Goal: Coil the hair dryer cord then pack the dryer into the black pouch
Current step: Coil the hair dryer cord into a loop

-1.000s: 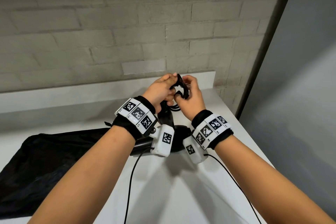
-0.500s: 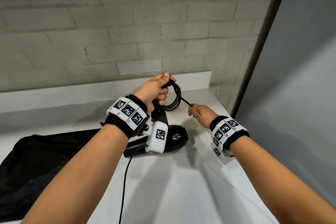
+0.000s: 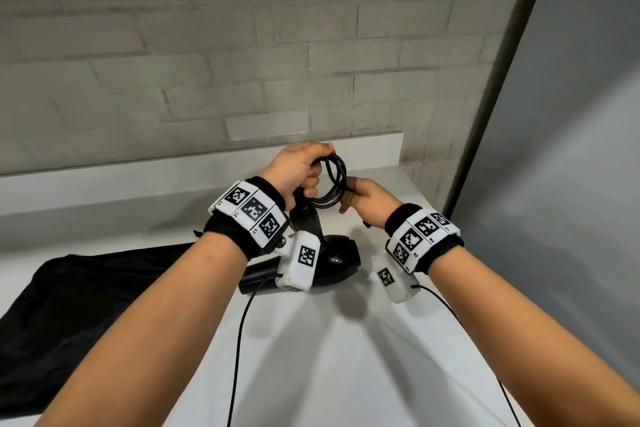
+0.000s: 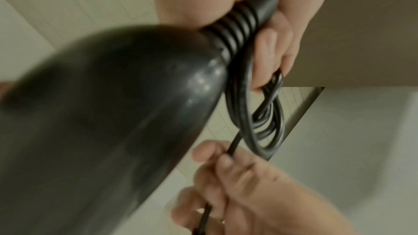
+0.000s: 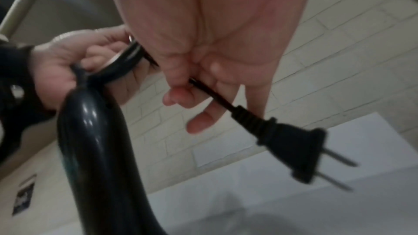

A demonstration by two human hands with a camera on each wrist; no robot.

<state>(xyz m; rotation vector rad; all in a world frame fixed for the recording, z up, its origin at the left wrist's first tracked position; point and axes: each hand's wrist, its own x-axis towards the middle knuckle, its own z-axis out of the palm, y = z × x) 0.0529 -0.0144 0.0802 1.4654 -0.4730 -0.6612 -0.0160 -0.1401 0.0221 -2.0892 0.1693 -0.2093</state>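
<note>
White counter (image 3: 311, 357) against a brick wall. Left hand (image 3: 298, 172) grips the hair dryer (image 3: 332, 253) handle end plus the coiled cord (image 3: 334, 184); right hand (image 3: 367, 198) pinches the cord near the plug (image 5: 291, 149). Black pouch (image 3: 69, 305) lies flat to the left.

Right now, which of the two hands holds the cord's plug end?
The right hand: it pinches the cord just behind the plug; the left hand grips the coiled loops.

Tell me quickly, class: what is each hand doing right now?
Left hand: closed, gripping the coiled cord at the top of the hair dryer handle.
Right hand: closed, pinching the cord's free end near the plug.
</note>
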